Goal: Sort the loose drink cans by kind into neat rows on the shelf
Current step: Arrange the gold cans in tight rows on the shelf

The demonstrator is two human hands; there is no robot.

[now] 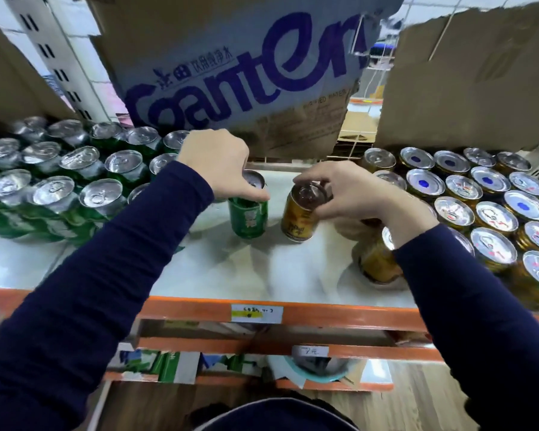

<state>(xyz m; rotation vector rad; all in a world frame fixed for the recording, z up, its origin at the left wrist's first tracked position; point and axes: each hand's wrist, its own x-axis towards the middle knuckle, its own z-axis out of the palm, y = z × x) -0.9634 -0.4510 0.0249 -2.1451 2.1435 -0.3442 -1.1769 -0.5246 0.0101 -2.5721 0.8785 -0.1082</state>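
With left hand [220,164] clamped on green can [248,214] and right hand [339,194] on tilted gold can [299,213] mid-frame, risk of toppling onto shelf [262,269].

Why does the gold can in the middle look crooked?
It's tilted. The gold can leans left on its bottom edge, held at the top by the right hand.

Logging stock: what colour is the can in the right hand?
Gold, in the head view: can, right hand.

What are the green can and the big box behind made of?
Green can: looks like thin metal, probably aluminium. Its top is shiny silver and its printed side is glossy. Box: brown cardboard, dull and matte, with creases, worn edges and blue printed letters.
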